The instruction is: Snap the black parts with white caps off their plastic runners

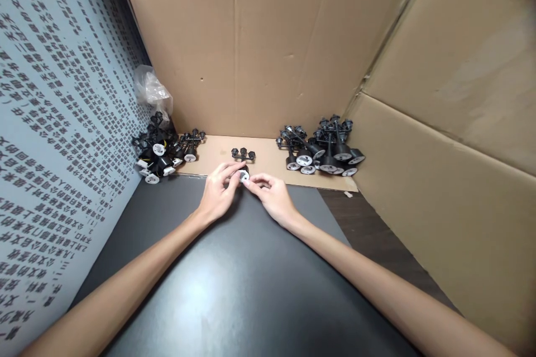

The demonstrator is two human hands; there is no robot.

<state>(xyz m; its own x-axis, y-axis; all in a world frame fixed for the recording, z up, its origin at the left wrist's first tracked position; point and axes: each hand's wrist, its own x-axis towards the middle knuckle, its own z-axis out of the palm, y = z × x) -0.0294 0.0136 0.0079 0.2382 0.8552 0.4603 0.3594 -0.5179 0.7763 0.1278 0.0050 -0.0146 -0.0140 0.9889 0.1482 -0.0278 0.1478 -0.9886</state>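
White-faced part [244, 176] mostly hidden between left hand [216, 192] and right hand [270, 199]; forearms [113, 284] cut off at frame bottom

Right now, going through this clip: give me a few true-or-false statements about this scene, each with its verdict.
1. The left hand and right hand both touch one black plastic part with a white end. True.
2. A plastic bag sits at the far right, against the cardboard. False: the plastic bag sits at the back left, behind the left pile.
3. Another black part lies alone on the cardboard strip, between the left pile and the right pile. True.
4. The left wall is plain and unprinted. False: the left wall is covered in dark printed characters.
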